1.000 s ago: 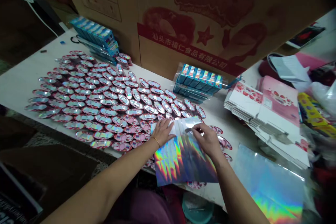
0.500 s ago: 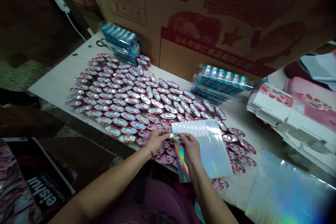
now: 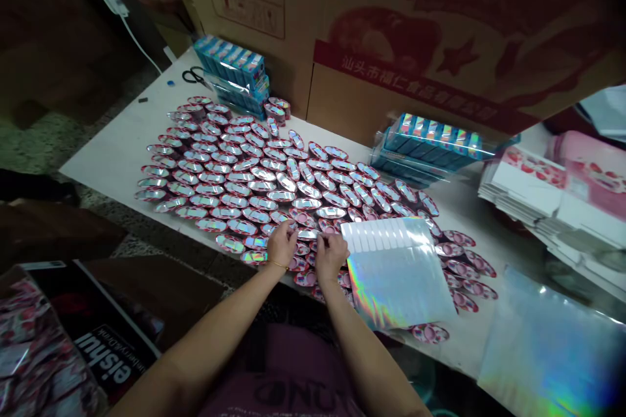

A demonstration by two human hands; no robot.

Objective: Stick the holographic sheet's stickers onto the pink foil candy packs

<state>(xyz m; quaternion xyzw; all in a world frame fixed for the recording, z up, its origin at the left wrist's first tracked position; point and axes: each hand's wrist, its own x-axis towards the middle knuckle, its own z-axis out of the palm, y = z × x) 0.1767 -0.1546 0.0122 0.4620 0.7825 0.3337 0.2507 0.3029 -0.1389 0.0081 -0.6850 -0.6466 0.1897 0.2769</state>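
My left hand (image 3: 282, 245) and my right hand (image 3: 331, 255) pinch the two ends of a small shiny silver sticker (image 3: 308, 234). They hold it stretched over the pink oval boxes (image 3: 302, 217) near the table's front edge. Whether the sticker touches a box top cannot be made out. Many boxes to the left carry a silver strip (image 3: 281, 196) across the top, while those around my hands show bare pink tops. Just right of my right hand, a shiny holographic sticker sheet (image 3: 401, 280) lies on top of boxes, with a row of pale strips along its upper part.
Blue packs in clear film (image 3: 235, 68) and more blue packs (image 3: 430, 143) stand against a big carton (image 3: 391, 91). Scissors (image 3: 193, 75) lie at the back left. Stacked white-and-pink cartons (image 3: 528, 189) and another holographic sheet (image 3: 542, 352) occupy the right.
Both hands have moved left, away from the sticker sheet and over the boxes, carrying the silver sticker. It is now stretched flat between the fingers. The view has shifted slightly.
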